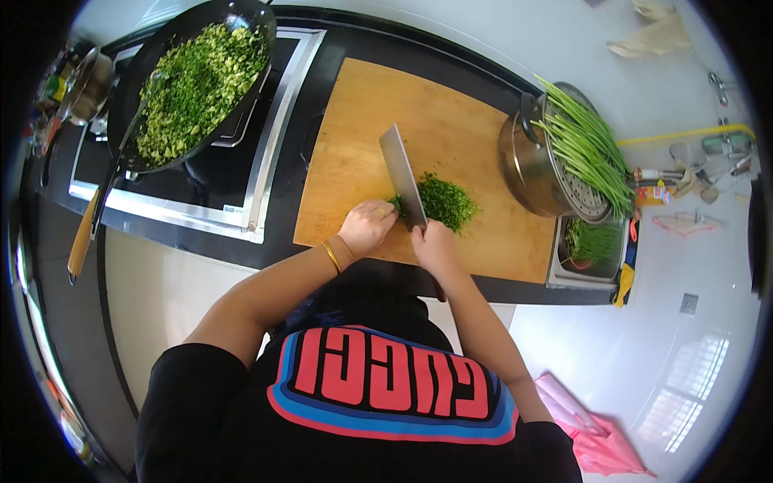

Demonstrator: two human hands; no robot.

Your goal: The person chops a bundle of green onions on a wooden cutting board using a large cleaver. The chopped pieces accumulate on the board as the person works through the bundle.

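A cleaver [400,169] stands on edge over the wooden cutting board [354,121], its blade slanting away from me. My right hand [437,248] is closed round its handle. Just left of the blade, my left hand [368,228], with a gold bracelet on the wrist, has its fingers curled down on a small bunch of green chives [396,204]. Most of that bunch is hidden under the fingers. On the blade's right side lies a pile of finely chopped chives [444,201], with loose bits scattered round it.
Left of the board, a black wok [121,149] with chopped greens and yellow bits sits on the stove [256,177]. To the right, a steel steamer pot [523,173] carries long chives [592,141] on its perforated top. Beside it, a sink [584,278] holds more greens [594,240].
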